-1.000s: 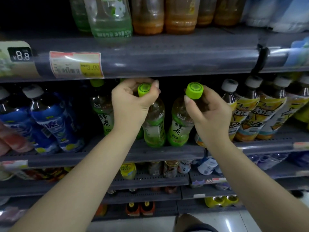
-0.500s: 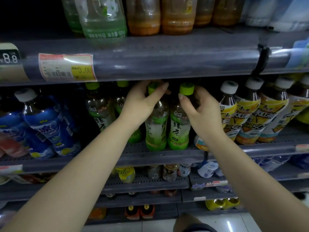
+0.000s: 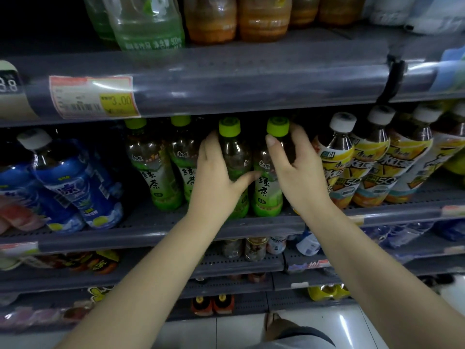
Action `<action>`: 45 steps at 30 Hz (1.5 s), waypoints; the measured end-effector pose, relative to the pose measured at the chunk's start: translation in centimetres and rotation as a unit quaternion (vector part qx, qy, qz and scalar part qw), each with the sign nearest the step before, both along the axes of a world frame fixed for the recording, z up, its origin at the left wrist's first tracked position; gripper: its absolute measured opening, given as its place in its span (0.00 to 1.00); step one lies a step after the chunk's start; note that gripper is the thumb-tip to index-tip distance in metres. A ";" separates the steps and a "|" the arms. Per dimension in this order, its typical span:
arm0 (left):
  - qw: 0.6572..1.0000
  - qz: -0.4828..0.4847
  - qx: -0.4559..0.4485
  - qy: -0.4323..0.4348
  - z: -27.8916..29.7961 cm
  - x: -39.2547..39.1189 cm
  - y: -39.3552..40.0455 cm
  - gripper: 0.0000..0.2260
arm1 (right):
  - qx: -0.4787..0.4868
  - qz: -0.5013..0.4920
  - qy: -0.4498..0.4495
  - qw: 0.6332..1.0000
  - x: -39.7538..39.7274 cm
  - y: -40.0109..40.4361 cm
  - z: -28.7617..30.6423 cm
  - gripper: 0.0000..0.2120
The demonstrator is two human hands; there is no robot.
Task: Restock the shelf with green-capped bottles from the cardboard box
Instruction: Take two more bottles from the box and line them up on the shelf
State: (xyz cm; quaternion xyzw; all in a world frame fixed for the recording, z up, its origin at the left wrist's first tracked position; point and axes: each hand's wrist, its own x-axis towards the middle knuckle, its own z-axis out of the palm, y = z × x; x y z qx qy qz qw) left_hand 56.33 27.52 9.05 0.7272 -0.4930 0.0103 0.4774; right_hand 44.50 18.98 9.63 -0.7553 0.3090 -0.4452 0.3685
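Two green-capped tea bottles stand upright side by side on the grey middle shelf (image 3: 151, 226). My left hand (image 3: 216, 177) wraps the body of the left bottle (image 3: 232, 152), thumb across its front. My right hand (image 3: 294, 170) grips the neck and shoulder of the right bottle (image 3: 266, 187), just under its green cap. Two more green-capped bottles (image 3: 153, 172) stand to the left of them. The cardboard box is out of view.
Blue-labelled bottles with white caps (image 3: 73, 182) fill the shelf's left end, yellow-labelled white-capped bottles (image 3: 372, 170) its right. The upper shelf edge (image 3: 226, 79) with a price tag (image 3: 93, 96) hangs just above the caps. Lower shelves hold small cans and bottles.
Both bottles went from tilted to upright and further back on the shelf. My left hand slid from the cap down to the bottle's body; my right hand stayed near the neck.
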 end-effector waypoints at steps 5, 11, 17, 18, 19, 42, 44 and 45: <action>0.999 -0.011 -0.022 0.046 -0.7 0.3 0.1 0.38 | 0.024 0.006 0.009 1.000 -0.1 -0.1 0.3 0.18; 0.980 -0.115 0.043 0.154 -0.7 2.1 0.8 0.36 | 0.048 0.046 0.030 0.997 -0.3 -0.9 0.6 0.18; 0.949 -0.198 0.100 0.224 -0.9 4.1 1.1 0.36 | 0.084 0.042 0.011 0.995 -0.4 -0.8 0.5 0.21; 0.950 -0.189 0.097 0.227 -1.2 4.0 1.3 0.38 | 0.085 0.038 0.012 0.996 -0.3 -0.7 0.4 0.22; 0.953 -0.176 0.095 0.226 -1.7 3.7 1.5 0.40 | 0.084 0.031 0.014 0.996 -0.2 -0.5 0.3 0.23; 0.988 0.046 0.034 0.142 -7.4 -0.8 -1.1 0.17 | 0.052 -0.131 0.059 0.988 2.1 1.2 -7.9 0.20; 0.987 0.058 0.050 0.139 -7.3 -0.2 -2.3 0.15 | 0.040 -0.133 0.067 0.988 2.6 0.3 -8.1 0.20; 0.987 0.064 0.059 0.135 -7.3 0.2 -2.8 0.14 | 0.034 -0.134 0.070 0.988 2.8 -0.1 -8.3 0.21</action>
